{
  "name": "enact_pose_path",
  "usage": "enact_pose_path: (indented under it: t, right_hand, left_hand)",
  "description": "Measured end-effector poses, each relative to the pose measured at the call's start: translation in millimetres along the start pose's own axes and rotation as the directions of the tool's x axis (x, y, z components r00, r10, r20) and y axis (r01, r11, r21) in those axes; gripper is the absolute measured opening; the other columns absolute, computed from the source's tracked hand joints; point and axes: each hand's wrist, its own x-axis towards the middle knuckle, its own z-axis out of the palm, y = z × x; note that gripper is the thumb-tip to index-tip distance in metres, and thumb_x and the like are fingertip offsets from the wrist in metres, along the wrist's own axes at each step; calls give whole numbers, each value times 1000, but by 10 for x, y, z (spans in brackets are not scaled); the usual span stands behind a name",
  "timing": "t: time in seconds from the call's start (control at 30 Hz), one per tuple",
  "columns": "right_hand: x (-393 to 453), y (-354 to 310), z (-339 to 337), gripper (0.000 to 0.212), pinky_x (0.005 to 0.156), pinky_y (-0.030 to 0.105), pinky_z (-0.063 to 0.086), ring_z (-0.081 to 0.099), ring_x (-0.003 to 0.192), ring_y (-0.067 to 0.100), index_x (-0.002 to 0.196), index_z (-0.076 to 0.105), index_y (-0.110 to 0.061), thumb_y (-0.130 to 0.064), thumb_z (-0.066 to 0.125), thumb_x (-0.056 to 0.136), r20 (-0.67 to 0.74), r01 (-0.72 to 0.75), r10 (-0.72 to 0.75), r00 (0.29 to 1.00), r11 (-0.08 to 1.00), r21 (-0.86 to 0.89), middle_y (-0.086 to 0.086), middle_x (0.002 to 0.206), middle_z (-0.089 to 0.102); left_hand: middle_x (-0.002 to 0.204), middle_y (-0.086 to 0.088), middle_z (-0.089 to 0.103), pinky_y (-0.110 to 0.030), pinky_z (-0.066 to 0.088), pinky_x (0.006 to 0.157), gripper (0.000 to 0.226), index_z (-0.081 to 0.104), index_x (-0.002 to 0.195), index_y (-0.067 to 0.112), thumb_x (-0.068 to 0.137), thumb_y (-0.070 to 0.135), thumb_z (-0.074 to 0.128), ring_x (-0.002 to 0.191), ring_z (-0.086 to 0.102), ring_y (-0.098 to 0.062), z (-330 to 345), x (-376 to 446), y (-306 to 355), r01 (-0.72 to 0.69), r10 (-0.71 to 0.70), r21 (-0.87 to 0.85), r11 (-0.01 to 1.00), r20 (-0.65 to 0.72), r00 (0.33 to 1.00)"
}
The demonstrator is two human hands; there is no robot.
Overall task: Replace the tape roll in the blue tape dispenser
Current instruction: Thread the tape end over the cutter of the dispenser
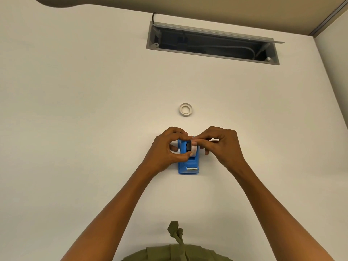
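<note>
A blue tape dispenser stands on the white desk, its metal cutter at the near end. Over its cradle sits a white tape roll with a black hub on its left side. My left hand pinches the roll and hub from the left. From the right, my right hand pinches the same roll, fingers over its top. A second pale ring, a tape roll or core, lies flat on the desk beyond the dispenser. Whether the held roll is seated in the cradle is hidden by my fingers.
An open grey cable tray is sunk into the desk at the back, with a black cable at its left corner. A beige partition runs behind it. Olive-green clothing shows at the bottom edge.
</note>
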Motion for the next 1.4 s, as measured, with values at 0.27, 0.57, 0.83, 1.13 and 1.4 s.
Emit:
enact_pose_path:
  t: [0.27,0.57,0.83,1.13,1.4]
  right_hand:
    - [-32,33,22,6,54,23,53,61,64,10,82,74,-16,-19,70,79,-39,151,-161,986,972,-179,-5,73,67]
    - [-83,64,74,9,57,18,52,57,61,6,84,71,-8,-15,66,83,-61,208,-234,970,934,-290,6,76,68]
    - [298,-133,-166,8,51,11,47,58,57,2,75,68,-23,-20,66,83,357,60,46,933,958,-280,-14,69,64]
    - [320,-178,-155,8,68,23,40,50,77,7,83,67,-21,-28,63,85,365,183,5,931,859,-479,-13,78,56]
    - [-92,-142,10,17,93,41,31,42,120,17,73,65,-15,-28,62,84,213,447,-438,873,549,-706,5,118,60]
  left_hand:
    - [109,7,54,-13,50,71,38,65,103,20,67,20,79,95,55,-6,6,-3,8,12,-12,1,1000,0,1000]
    - [109,8,54,-12,50,72,39,65,104,22,68,20,78,95,55,-7,2,-1,17,15,-15,0,1000,8,1000]
    - [104,20,52,-16,51,72,40,61,101,26,67,20,79,98,52,-1,-1,-3,-23,-26,26,-15,1000,17,1000]
    - [129,22,42,-5,45,80,91,29,130,47,56,46,82,116,43,4,7,-100,-43,51,-49,-12,999,107,993]
    - [147,9,26,-32,33,108,108,13,140,36,57,43,82,126,25,-1,121,-208,-144,-30,0,210,977,143,990]
